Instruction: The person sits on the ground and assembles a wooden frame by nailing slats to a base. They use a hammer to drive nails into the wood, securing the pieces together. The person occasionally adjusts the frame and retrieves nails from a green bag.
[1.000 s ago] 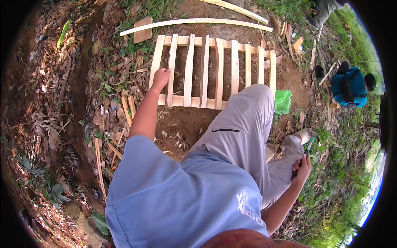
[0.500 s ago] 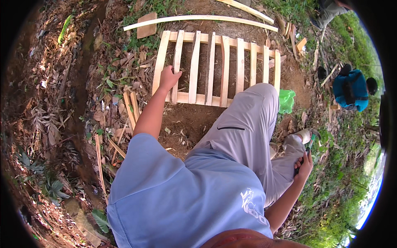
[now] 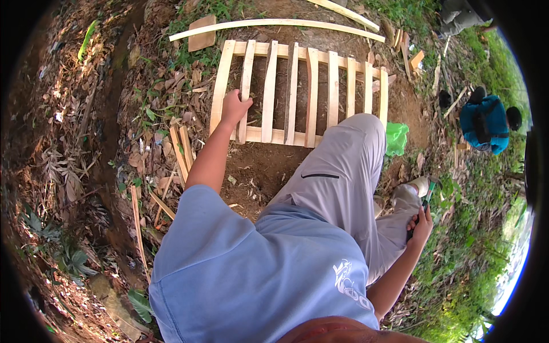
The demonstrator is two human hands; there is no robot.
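Left hand [image 3: 234, 107] closed around slat of pale wooden frame [image 3: 297, 91]. Dark green-tipped tool [image 3: 423, 208] gripped in right hand [image 3: 422, 227]. Green bag [image 3: 396, 137] beside frame.

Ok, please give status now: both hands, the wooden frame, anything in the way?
Left hand gripping a slat of the slatted wooden frame. Right hand holding a green-handled tool. Frame flat on soil, right knee over its near edge.

Bare dirt [image 3: 269, 166] lies open near the slatted frame [image 3: 297, 91]; leaf litter and loose sticks [image 3: 171, 154] (left side) clutter passage there.
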